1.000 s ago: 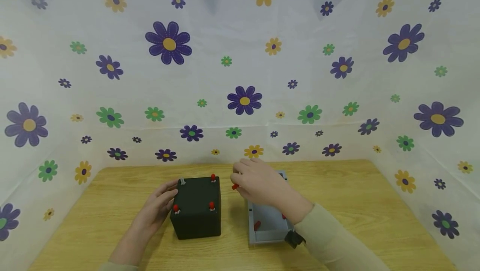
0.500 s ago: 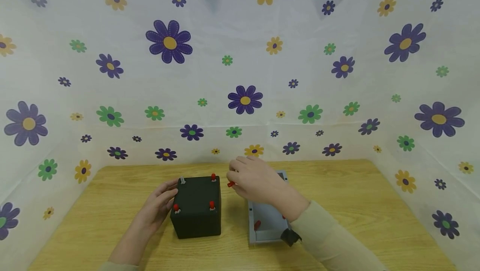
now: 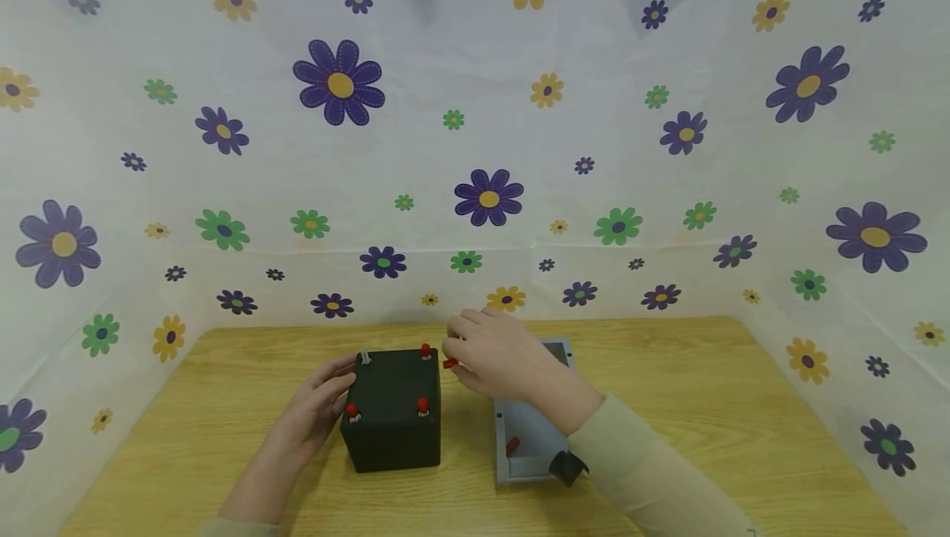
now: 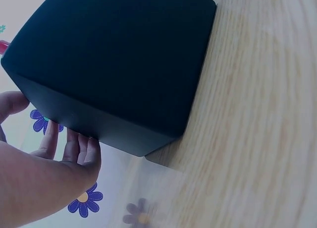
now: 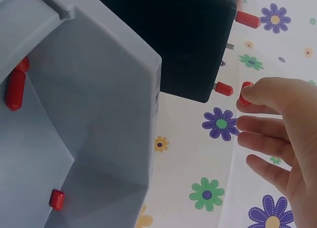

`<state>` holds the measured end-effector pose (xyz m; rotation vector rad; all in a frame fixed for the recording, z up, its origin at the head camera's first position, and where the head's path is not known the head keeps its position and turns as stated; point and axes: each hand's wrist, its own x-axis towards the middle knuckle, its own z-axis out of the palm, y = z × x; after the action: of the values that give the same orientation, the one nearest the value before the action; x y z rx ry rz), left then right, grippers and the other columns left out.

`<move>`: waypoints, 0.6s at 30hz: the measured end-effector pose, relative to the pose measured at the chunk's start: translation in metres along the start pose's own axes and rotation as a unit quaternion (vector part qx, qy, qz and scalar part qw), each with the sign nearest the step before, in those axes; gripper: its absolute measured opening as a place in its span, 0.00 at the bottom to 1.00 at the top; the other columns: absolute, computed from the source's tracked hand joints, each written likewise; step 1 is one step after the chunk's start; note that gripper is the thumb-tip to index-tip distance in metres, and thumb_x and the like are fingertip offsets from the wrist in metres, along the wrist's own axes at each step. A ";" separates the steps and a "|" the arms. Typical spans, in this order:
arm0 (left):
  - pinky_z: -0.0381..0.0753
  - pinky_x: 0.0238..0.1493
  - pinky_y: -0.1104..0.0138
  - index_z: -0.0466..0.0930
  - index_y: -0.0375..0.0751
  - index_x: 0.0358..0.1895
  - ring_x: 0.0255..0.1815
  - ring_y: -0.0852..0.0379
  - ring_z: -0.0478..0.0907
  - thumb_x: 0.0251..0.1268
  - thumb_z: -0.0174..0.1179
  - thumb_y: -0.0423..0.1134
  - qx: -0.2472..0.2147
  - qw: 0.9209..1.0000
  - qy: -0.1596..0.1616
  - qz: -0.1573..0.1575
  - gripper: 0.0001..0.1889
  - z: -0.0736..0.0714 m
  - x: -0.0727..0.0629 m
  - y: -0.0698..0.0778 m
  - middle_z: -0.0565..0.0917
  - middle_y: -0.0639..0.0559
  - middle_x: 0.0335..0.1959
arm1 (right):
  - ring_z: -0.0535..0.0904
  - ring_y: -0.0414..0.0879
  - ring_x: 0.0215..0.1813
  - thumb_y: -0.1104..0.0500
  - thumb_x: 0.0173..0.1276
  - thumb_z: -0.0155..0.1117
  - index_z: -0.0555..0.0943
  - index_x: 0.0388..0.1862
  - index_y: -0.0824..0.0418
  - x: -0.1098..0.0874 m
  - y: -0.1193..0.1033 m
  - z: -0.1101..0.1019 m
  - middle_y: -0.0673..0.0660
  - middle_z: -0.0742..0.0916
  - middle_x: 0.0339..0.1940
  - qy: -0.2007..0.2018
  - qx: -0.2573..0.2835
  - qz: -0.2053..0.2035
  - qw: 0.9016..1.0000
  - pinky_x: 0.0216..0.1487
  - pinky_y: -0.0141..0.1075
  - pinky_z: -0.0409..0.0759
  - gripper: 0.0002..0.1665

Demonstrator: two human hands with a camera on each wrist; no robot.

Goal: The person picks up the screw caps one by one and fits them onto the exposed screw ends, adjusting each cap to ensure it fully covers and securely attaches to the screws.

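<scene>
A black box (image 3: pixel 393 405) stands on the wooden table with several metal toggle switches on its top. Red caps (image 3: pixel 422 405) cover three of them, while the toggle at the back left (image 3: pixel 364 358) is bare metal. My left hand (image 3: pixel 317 405) rests along the box's left side; in the left wrist view the fingertips (image 4: pixel 91 146) touch its wall. Between thumb and index finger, my right hand (image 3: pixel 493 355) pinches a loose red toggle cap (image 5: pixel 245 93), just off the box's back right corner. The other right fingers are spread, in the right wrist view.
Right of the box lies a grey tray (image 3: pixel 501 438), partly covered by my right forearm. Red caps (image 5: pixel 15 90) lie inside it, one near the tray's end (image 5: pixel 57 199). A flowered sheet (image 3: pixel 475 133) encloses the table (image 3: pixel 742 438) at the back and sides.
My right hand has moved left from over the tray toward the box, carrying the pinched red cap. My left hand and the box have stayed in place.
</scene>
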<state>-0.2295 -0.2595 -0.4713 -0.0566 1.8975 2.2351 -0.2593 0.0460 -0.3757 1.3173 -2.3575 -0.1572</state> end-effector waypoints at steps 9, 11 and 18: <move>0.79 0.61 0.77 0.68 0.44 0.73 0.55 0.71 0.82 0.83 0.51 0.35 -0.001 1.000 0.009 0.005 0.21 0.000 0.001 -0.001 0.78 0.67 0.55 | 0.80 0.43 0.43 0.52 0.73 0.72 0.87 0.44 0.50 0.006 -0.003 0.002 0.47 0.87 0.42 0.004 -0.001 -0.005 1.000 0.45 0.34 0.81 0.05; 0.79 0.61 0.77 0.69 0.45 0.73 0.55 0.71 0.82 0.83 0.52 0.35 -0.001 1.000 0.008 0.007 0.20 0.000 0.001 -0.001 0.78 0.67 0.55 | 0.80 0.43 0.43 0.52 0.73 0.71 0.86 0.44 0.50 0.007 -0.004 0.003 0.47 0.87 0.43 0.004 -0.004 -0.008 1.000 0.45 0.35 0.81 0.06; 0.79 0.61 0.77 0.78 0.56 0.62 0.55 0.71 0.82 0.83 0.52 0.35 -0.013 1.000 0.011 0.008 0.14 0.001 0.000 0.000 0.81 0.69 0.53 | 0.80 0.43 0.42 0.51 0.73 0.70 0.87 0.45 0.50 0.013 -0.007 0.004 0.47 0.87 0.42 0.013 -0.014 -0.011 1.000 0.44 0.34 0.80 0.06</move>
<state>-0.2298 -0.2580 -0.4713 -0.0707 1.8881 2.2791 -0.2616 0.0310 -0.3773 1.3255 -2.3116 -0.1791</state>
